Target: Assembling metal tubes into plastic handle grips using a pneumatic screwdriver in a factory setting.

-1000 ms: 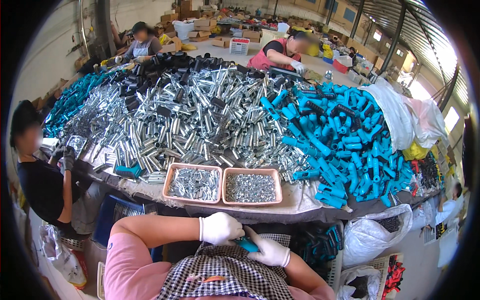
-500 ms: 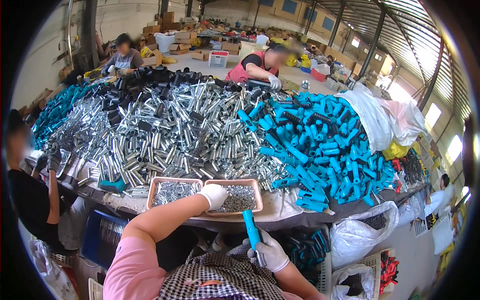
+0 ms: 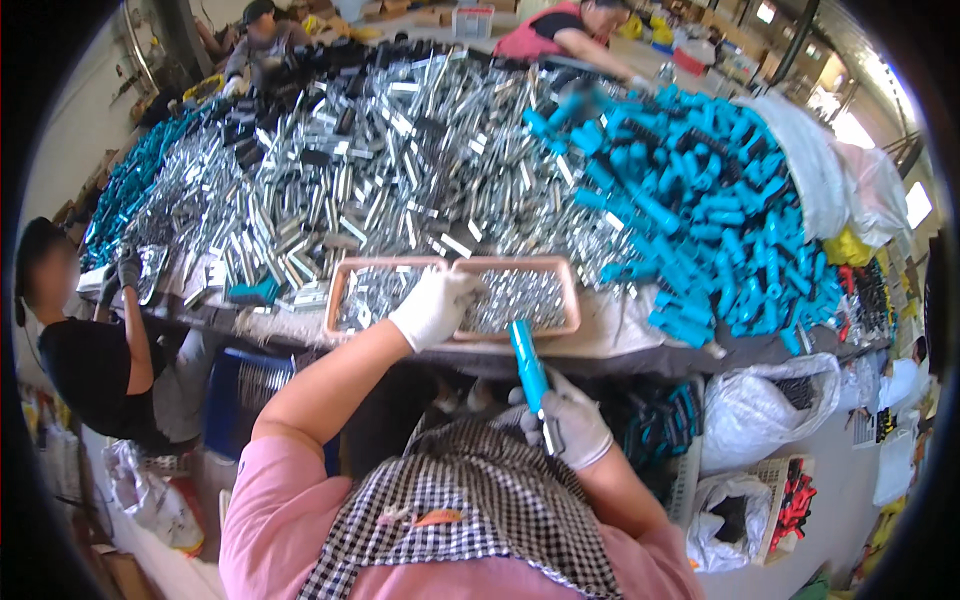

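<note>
Across the cloth-covered tabletop (image 3: pixel 628 325), a person in a red vest (image 3: pixel 540 30) leans forward, and a person in a dark cap (image 3: pixel 268 45) is at the far left. Nearer on the left is a person in a black top (image 3: pixel 85 365). Beside that person's legs, a blue crate (image 3: pixel 222 415) shows below the edge. At lower right, a large white sack (image 3: pixel 745 435) gapes open (dark pieces show inside), near a pale crate (image 3: pixel 772 512) with red parts (image 3: pixel 797 505). Whitish sacking (image 3: pixel 800 150) drapes at upper right, above a yellow bag (image 3: pixel 850 247).
</note>
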Tool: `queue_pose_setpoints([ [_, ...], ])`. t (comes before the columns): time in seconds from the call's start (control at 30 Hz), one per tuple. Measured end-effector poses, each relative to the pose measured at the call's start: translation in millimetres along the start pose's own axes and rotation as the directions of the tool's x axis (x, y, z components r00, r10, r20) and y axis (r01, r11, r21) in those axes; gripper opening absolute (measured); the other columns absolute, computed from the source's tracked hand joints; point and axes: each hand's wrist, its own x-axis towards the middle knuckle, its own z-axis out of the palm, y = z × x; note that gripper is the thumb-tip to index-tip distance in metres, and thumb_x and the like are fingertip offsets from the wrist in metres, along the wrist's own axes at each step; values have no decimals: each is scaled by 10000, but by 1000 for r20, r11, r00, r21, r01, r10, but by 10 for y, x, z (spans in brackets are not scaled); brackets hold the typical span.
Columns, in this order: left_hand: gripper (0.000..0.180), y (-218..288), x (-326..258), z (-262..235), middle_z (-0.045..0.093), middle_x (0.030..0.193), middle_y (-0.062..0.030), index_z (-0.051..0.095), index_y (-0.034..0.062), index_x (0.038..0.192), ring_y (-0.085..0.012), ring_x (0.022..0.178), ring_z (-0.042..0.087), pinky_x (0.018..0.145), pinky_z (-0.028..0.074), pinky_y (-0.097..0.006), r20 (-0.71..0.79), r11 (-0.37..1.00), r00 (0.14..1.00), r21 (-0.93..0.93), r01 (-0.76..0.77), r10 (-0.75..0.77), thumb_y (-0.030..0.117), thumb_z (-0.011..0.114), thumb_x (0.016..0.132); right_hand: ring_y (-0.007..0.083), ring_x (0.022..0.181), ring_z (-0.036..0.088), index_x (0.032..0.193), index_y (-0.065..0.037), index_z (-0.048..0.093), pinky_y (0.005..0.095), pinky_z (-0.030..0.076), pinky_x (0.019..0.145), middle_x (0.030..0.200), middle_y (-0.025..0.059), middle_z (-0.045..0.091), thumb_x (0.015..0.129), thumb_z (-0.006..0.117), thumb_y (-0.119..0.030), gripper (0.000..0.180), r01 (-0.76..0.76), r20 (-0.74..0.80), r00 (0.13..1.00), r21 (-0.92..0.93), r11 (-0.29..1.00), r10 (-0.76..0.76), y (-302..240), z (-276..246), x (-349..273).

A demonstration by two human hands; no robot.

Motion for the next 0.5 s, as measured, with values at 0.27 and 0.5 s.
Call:
queue_pose_setpoints([
  [0.27,214,291,-279,7,672,1038,-78,680,88,820,-305,1084,586,917,482,-429,45,898,912,-202,-392,408,56,800,645,132,721,624,1431,-34,362,267,538,577,1070,117,618,938,609,-269,600,-64,70,996,27,998,62,42,99,60],
  [0.5,161,287,-352,121,649,1091,-89,709,80,734,-320,1199,506,1007,422,-451,210,886,920,-404,-226,330,47,813,615,167,717,620,1432,2,329,294,543,603,1111,147,612,901,612,-168,626,-76,95,991,-152,985,91,43,134,34],
])
